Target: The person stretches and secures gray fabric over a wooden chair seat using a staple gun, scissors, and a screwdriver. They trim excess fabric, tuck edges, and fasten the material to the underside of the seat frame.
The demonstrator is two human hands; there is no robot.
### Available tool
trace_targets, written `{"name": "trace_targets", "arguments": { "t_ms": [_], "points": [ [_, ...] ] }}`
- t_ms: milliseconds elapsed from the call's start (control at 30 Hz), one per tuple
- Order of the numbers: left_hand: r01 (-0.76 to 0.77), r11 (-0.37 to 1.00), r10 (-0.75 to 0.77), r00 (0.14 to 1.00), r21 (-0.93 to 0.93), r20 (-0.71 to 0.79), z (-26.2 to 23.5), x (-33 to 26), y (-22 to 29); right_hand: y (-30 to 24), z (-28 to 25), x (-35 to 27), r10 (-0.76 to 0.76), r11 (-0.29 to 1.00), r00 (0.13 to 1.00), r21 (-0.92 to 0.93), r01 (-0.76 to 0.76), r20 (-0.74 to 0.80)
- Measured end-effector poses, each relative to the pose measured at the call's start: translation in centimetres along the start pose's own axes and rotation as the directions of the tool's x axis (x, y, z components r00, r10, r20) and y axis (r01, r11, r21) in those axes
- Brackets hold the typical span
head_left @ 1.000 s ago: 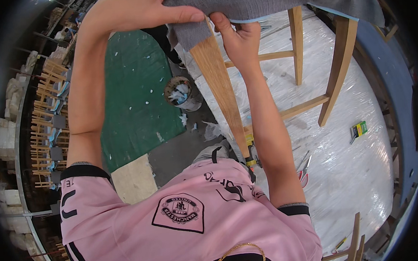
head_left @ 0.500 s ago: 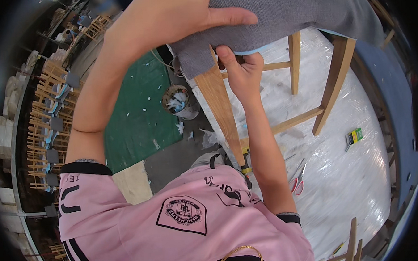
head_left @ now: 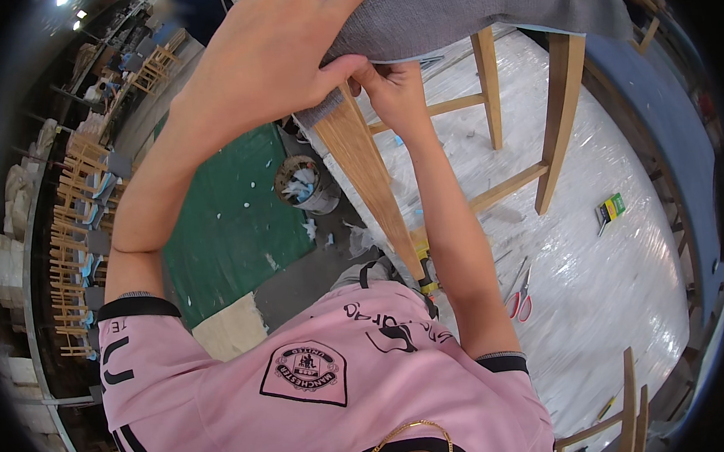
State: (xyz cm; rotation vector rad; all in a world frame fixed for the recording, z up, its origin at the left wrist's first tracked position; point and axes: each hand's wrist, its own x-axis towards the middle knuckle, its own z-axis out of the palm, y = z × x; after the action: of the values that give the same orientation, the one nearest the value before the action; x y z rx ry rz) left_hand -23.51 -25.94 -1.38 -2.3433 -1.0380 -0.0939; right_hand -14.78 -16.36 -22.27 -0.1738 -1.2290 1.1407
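A chair with light wooden legs (head_left: 359, 161) stands on the plastic-wrapped table, with grey fabric (head_left: 482, 11) draped over its seat. My left hand (head_left: 267, 55) lies over the near left corner of the fabric, fingers apart on top and thumb bent down at the cloth's lower edge. Just beside that thumb, my right hand (head_left: 396, 97) is closed on the fabric edge near the top of the leg. The two thumbs almost meet. The right fingertips are partly hidden under the cloth, and a thin light blue lining shows along its edge.
On the plastic-wrapped table (head_left: 595, 296) lie red-handled scissors (head_left: 521, 299) and a small green-and-yellow box (head_left: 611, 209). A scrap bucket (head_left: 315, 192) stands by a green mat (head_left: 239, 224). Stacked chairs (head_left: 85, 249) line the left. Another wooden frame (head_left: 629, 400) is at lower right.
My left thumb has come down from the top of the fabric to its edge, beside my right thumb. Chair and hands now appear slightly further left and higher in view.
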Motion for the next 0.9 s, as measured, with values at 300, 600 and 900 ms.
{"name": "trace_targets", "arguments": {
  "t_ms": [300, 600, 900],
  "points": [
    [0.1, 0.994, -0.096, 0.992, 0.047, -0.082, 1.7, 0.7, -0.3, -5.9, -7.2, -17.6, 0.423, 0.877, 0.906, -0.237, -0.418, -0.034],
    [0.156, 0.986, -0.145, 0.979, 0.063, -0.142, 5.0, 1.1, -3.1, 4.7, -9.2, -55.2, 0.96, 0.213, -0.032, 0.805, -0.553, -0.276],
    [0.22, 0.974, -0.214, 0.97, 0.052, -0.113, 5.0, 2.2, -3.3, 15.9, -7.7, -55.8, 0.937, 0.332, -0.163, 0.932, 0.145, -0.309]
  ]
}}
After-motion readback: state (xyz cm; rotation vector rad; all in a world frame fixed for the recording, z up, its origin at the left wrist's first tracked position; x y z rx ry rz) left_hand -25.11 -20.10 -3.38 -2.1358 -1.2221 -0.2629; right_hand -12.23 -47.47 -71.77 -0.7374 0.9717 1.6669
